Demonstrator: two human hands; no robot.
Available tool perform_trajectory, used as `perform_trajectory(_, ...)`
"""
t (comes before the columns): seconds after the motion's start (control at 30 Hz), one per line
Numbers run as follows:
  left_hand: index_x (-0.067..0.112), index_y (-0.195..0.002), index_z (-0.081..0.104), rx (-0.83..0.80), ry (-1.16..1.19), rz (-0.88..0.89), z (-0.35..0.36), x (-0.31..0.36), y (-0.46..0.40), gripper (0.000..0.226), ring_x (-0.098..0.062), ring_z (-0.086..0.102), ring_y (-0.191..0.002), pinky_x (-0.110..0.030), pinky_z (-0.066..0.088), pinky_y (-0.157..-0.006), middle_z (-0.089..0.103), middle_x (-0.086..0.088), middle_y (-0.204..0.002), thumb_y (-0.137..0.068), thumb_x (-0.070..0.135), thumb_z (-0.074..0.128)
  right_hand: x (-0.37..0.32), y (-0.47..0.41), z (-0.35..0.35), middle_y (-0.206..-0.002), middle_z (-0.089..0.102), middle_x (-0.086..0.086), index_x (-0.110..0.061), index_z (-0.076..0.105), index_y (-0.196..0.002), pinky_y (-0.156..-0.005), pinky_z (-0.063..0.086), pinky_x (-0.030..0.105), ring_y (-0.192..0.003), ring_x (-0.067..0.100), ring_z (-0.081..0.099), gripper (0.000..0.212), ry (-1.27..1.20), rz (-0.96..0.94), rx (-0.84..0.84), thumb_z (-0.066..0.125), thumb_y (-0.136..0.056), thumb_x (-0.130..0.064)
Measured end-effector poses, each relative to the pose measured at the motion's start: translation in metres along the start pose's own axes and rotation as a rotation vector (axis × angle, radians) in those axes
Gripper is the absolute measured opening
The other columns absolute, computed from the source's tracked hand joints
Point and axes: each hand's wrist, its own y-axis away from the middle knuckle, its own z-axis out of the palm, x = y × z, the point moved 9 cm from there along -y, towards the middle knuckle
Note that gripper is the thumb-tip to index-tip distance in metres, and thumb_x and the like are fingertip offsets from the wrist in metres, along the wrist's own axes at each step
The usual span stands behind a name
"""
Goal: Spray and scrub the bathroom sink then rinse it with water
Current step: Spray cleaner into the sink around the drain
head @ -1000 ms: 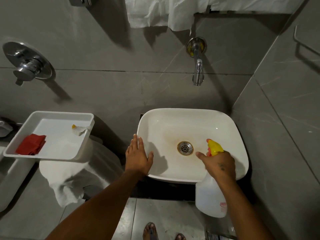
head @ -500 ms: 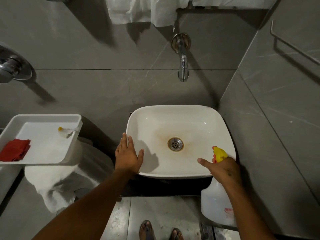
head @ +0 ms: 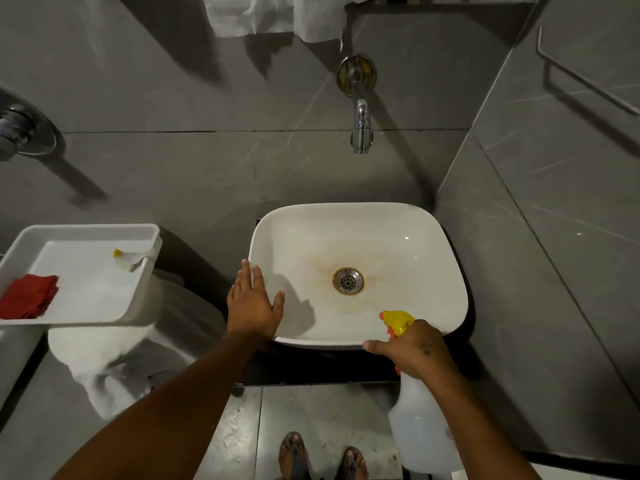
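The sink (head: 360, 237) is a white rounded-rectangle basin, set on a dark counter against the grey tiled wall, in the corner by the right side wall. Inside is a brownish-orange stain spreading around the metal drain (head: 348, 280) at the centre; rest of the bowl is pale and glossy. A chrome tap (head: 361, 123) sticks out of the wall above the basin's back edge.

Left hand (head: 252, 306) lies flat on the sink's front-left rim, fingers together and extended, thumb splayed toward the bowl. Right hand (head: 414, 348) is wrapped round the neck of a spray bottle (head: 420, 434) (translucent white body, yellow head w/ orange nozzle), held at the sink's front-right edge, nozzle pointing into the bowl; index finger sticks out straight.

Left of the sink, a white tray (head: 86, 233) holds a folded red cloth (head: 29, 299) in its near-left corner and a small clear item w/ yellow tip (head: 126, 258) near the right wall. A white towel (head: 104, 358) hangs below the tray.
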Motion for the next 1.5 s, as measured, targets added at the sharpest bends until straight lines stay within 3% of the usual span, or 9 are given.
perform_trajectory(0.07,0.010,-0.154,0.013,0.003,-0.001,0.002,-0.001,0.001,0.001,0.082,-0.035,0.013,-0.148,-0.051,0.016,-0.119,0.002,-0.013,-0.164,-0.095,0.059,0.040,-0.010,0.001,0.007,-0.083,0.065,-0.006,-0.039,0.058,-0.123,-0.074,0.058,0.036,-0.074,0.017,0.067,0.091,0.007,-0.011,-0.005,0.071,-0.041,-0.074)
perform_trajectory(0.2,0.009,-0.154,0.013,0.000,-0.004,0.004,-0.002,0.003,0.001,0.082,-0.034,0.011,-0.149,-0.050,0.015,-0.120,0.001,-0.014,-0.164,-0.095,0.057,0.041,-0.037,0.001,0.023,-0.102,0.068,-0.012,-0.041,0.056,-0.126,-0.073,0.051,0.026,-0.082,0.012,0.064,0.083,0.052,-0.094,-0.055,0.071,-0.049,-0.070)
perform_trajectory(0.37,0.008,-0.155,0.011,-0.003,0.004,-0.008,-0.003,0.003,0.002,0.082,-0.032,0.008,-0.149,-0.048,0.014,-0.120,0.000,-0.013,-0.165,-0.095,0.056,0.040,-0.078,-0.001,0.027,-0.076,0.057,-0.016,-0.049,0.049,-0.127,-0.069,0.047,0.027,-0.084,0.017,0.064,0.085,0.083,-0.224,0.007,0.064,-0.048,-0.075)
perform_trajectory(0.53,0.010,-0.155,0.010,-0.005,0.001,-0.019,-0.003,0.001,0.002,0.082,-0.032,0.009,-0.150,-0.048,0.014,-0.120,0.001,-0.012,-0.165,-0.094,0.059,0.037,-0.095,-0.012,0.013,-0.072,0.058,-0.015,-0.040,0.064,-0.095,-0.066,0.047,0.027,-0.074,0.022,0.061,0.040,0.078,-0.159,0.161,0.070,-0.060,-0.059)
perform_trajectory(0.7,0.011,-0.155,0.010,-0.003,0.020,-0.019,-0.002,0.001,0.002,0.082,-0.032,0.009,-0.150,-0.049,0.013,-0.120,0.001,-0.011,-0.165,-0.095,0.060,0.036,-0.103,-0.021,0.000,-0.099,0.068,-0.008,-0.045,0.057,-0.118,-0.072,0.049,0.028,-0.092,0.025,0.065,0.070,0.016,-0.180,0.193,0.066,-0.054,-0.071)
perform_trajectory(1.0,0.011,-0.155,0.008,-0.008,0.037,-0.016,-0.002,0.001,0.002,0.082,-0.032,0.009,-0.149,-0.049,0.013,-0.120,0.000,-0.011,-0.165,-0.095,0.058,0.038,-0.066,-0.042,-0.061,-0.097,0.067,-0.005,-0.040,0.049,-0.132,-0.075,0.049,0.032,-0.092,0.026,0.066,0.073,-0.057,-0.085,0.322,0.065,-0.066,-0.068)
perform_trajectory(1.13,0.009,-0.155,0.011,-0.010,0.035,-0.010,-0.004,0.002,0.002,0.081,-0.033,0.010,-0.149,-0.050,0.015,-0.120,0.001,-0.012,-0.165,-0.095,0.057,0.039,-0.045,-0.043,-0.082,-0.110,0.068,0.002,-0.037,0.051,-0.132,-0.077,0.046,0.033,-0.097,0.031,0.065,0.067,-0.023,-0.046,0.403,0.065,-0.072,-0.063)
perform_trajectory(1.3,0.008,-0.154,0.015,-0.001,0.034,-0.007,-0.007,0.004,0.003,0.080,-0.033,0.012,-0.149,-0.050,0.017,-0.119,0.003,-0.013,-0.165,-0.095,0.054,0.043,-0.032,-0.038,-0.082,-0.111,0.067,0.000,-0.035,0.050,-0.132,-0.081,0.051,0.034,-0.090,0.027,0.068,0.068,-0.095,-0.045,0.404,0.067,-0.073,-0.062)
perform_trajectory(1.5,0.007,-0.154,0.016,-0.004,0.027,-0.008,-0.008,0.005,0.003,0.080,-0.034,0.013,-0.148,-0.050,0.017,-0.119,0.004,-0.014,-0.164,-0.095,0.053,0.044,-0.028,-0.030,-0.080,-0.118,0.067,0.002,-0.037,0.048,-0.134,-0.087,0.051,0.036,-0.102,0.027,0.065,0.070,-0.102,-0.064,0.424,0.067,-0.072,-0.063)
